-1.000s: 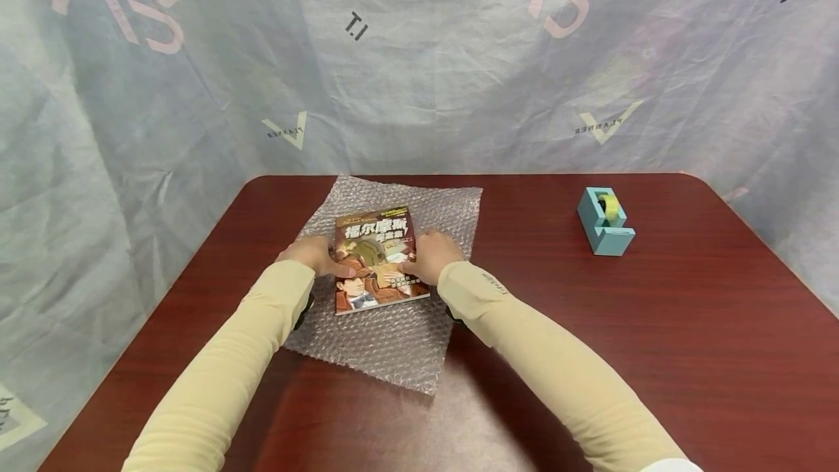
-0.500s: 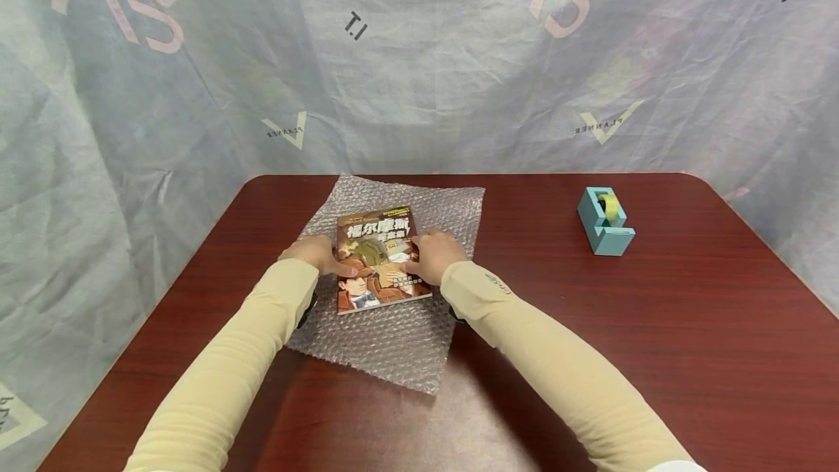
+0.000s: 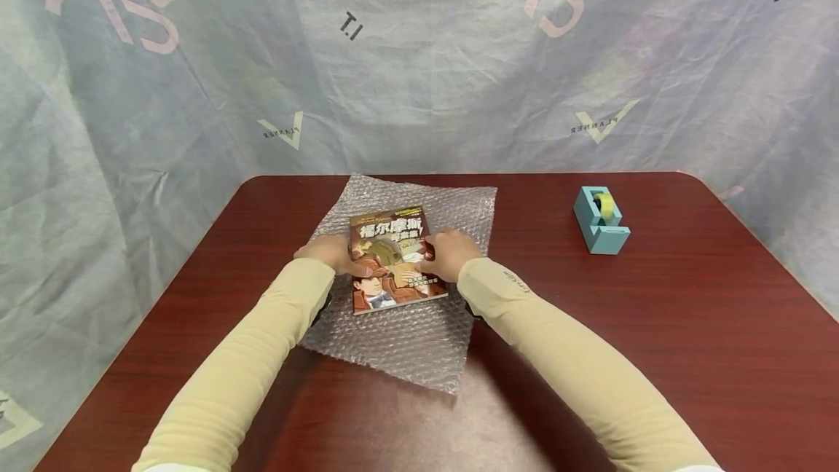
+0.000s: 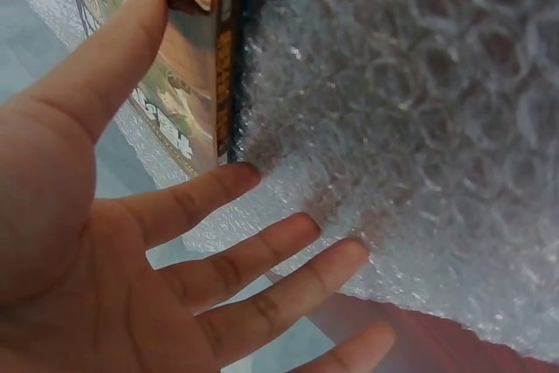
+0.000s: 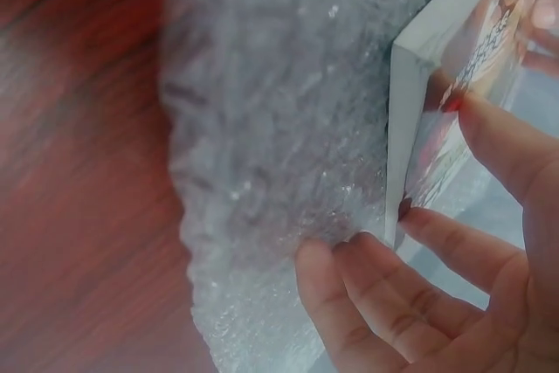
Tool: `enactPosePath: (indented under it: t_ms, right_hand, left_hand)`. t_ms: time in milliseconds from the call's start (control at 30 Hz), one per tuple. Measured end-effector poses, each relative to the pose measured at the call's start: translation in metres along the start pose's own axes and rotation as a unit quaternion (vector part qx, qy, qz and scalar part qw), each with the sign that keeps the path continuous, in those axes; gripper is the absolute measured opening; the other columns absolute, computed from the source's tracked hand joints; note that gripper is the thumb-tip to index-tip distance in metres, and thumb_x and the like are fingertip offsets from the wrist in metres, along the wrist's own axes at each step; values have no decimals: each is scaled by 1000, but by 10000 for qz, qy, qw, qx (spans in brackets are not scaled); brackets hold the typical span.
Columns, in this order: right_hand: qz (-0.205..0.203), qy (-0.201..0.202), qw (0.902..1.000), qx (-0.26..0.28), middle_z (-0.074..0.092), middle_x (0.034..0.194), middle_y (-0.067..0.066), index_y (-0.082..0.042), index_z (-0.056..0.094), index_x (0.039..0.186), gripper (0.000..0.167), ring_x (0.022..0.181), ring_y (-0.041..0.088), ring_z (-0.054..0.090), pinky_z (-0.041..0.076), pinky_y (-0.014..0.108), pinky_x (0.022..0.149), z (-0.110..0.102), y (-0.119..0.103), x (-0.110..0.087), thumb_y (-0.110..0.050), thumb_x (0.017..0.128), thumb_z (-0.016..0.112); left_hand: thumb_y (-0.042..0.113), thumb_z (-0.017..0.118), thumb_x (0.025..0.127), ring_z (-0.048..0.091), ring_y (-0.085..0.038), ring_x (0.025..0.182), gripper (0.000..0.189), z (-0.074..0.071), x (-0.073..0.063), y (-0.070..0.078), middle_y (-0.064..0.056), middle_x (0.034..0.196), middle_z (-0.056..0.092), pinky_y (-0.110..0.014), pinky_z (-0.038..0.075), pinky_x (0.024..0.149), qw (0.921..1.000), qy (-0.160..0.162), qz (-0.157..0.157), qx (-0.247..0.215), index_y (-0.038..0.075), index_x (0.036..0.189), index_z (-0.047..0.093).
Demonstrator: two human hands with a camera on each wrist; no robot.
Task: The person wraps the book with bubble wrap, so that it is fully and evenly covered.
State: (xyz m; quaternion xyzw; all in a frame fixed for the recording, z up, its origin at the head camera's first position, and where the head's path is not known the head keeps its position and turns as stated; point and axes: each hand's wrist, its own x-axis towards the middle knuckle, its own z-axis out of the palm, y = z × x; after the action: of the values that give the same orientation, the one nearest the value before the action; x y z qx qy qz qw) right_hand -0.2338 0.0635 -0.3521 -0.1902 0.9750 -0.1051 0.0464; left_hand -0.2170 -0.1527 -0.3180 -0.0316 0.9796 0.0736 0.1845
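Note:
A paperback comic book (image 3: 396,259) with an illustrated cover and large white Chinese characters lies face up on a sheet of bubble wrap (image 3: 406,344). My left hand (image 3: 325,253) is at the book's left side. Its thumb rests on the cover, and its straight, spread fingers (image 4: 262,259) reach the spine and the wrap. At the opposite side is my right hand (image 3: 452,255), thumb on the cover. In the right wrist view, its index finger touches the white page edge (image 5: 403,128), and the other fingers (image 5: 349,303) rest loosely bent on the wrap.
A light blue tape dispenser (image 3: 601,221) with a yellow roll stands at the right rear of the dark red wooden table (image 3: 688,326). A pale printed cloth (image 3: 419,64) hangs behind the table and along its left side.
The book and bubble wrap have shifted a little to the right together, and both hands have moved along with them. The head view has turned very slightly.

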Motion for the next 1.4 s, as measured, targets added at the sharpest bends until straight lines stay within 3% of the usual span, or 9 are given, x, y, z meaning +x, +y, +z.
enactPosePath:
  t_ms: [333, 667, 767, 933, 1033, 1100, 1200, 1300, 1400]
  right_hand:
    - [69, -396, 9986, 335, 54, 147, 18, -5, 55, 146, 65, 137, 39, 47, 41, 51, 111, -12, 25, -11, -43, 96, 71]
    - [273, -520, 9965, 595, 52, 149, 20, -4, 56, 145, 64, 139, 43, 43, 40, 53, 111, -25, 45, -24, -37, 93, 76]
    - [265, -496, 9965, 613, 51, 149, 20, -4, 57, 144, 64, 139, 44, 42, 38, 55, 112, -26, 52, -28, -36, 93, 76]
    - [263, -477, 9961, 693, 51, 148, 23, -3, 57, 144, 64, 138, 45, 43, 44, 53, 106, -27, 64, -36, -35, 93, 77]
    - [247, -480, 9957, 756, 50, 148, 26, -1, 57, 144, 64, 126, 43, 54, 48, 47, 89, -28, 70, -39, -35, 93, 77]
    - [230, -481, 9953, 803, 52, 146, 26, -1, 57, 143, 64, 106, 37, 61, 46, 44, 81, -28, 74, -40, -34, 92, 77]
    - [250, -519, 9944, 891, 60, 136, 27, -1, 56, 143, 64, 75, 26, 53, 42, 40, 71, -29, 80, -43, -33, 92, 77]
    - [240, -504, 9942, 919, 61, 133, 27, 1, 57, 143, 63, 74, 24, 50, 42, 38, 70, -29, 86, -46, -32, 92, 77]
    - [261, -475, 9943, 919, 57, 141, 27, 2, 57, 142, 63, 98, 36, 60, 48, 43, 80, -29, 91, -49, -30, 92, 78]
  left_hand:
    - [56, 72, 90, 57, -37, 124, 54, 8, 8, 21, -20, 140, 58, -58, 47, 100, 9997, 147, -31, 185, 9, 115, 70]
    - [61, 72, 87, 61, -33, 119, 59, 12, 11, 46, -15, 139, 60, -53, 52, 94, 9990, 184, 26, 407, 12, 120, 71]
    - [62, 72, 87, 61, -33, 120, 66, 13, 8, 54, -14, 140, 60, -52, 52, 95, 9987, 235, 60, 458, 12, 130, 67]
    - [59, 74, 86, 59, -33, 124, 68, 14, 4, 66, -13, 141, 60, -54, 50, 97, 9983, 374, 193, 402, 14, 136, 64]
    - [60, 75, 86, 59, -33, 125, 67, 16, 6, 72, -12, 142, 59, -55, 50, 97, 9984, 384, 200, 377, 16, 136, 65]
    - [60, 76, 84, 58, -34, 126, 67, 19, 9, 75, -12, 143, 58, -56, 50, 97, 9985, 393, 165, 355, 17, 134, 66]
    - [61, 76, 83, 57, -34, 126, 70, 21, 13, 81, -11, 144, 57, -57, 50, 95, 9985, 387, 136, 367, 18, 138, 64]
    - [62, 77, 82, 58, -33, 126, 75, 23, 16, 86, -11, 144, 58, -57, 52, 93, 9982, 408, 134, 413, 18, 141, 61]
    - [62, 77, 81, 57, -35, 127, 79, 23, 17, 91, -12, 145, 57, -60, 51, 93, 9981, 418, 115, 439, 17, 144, 59]
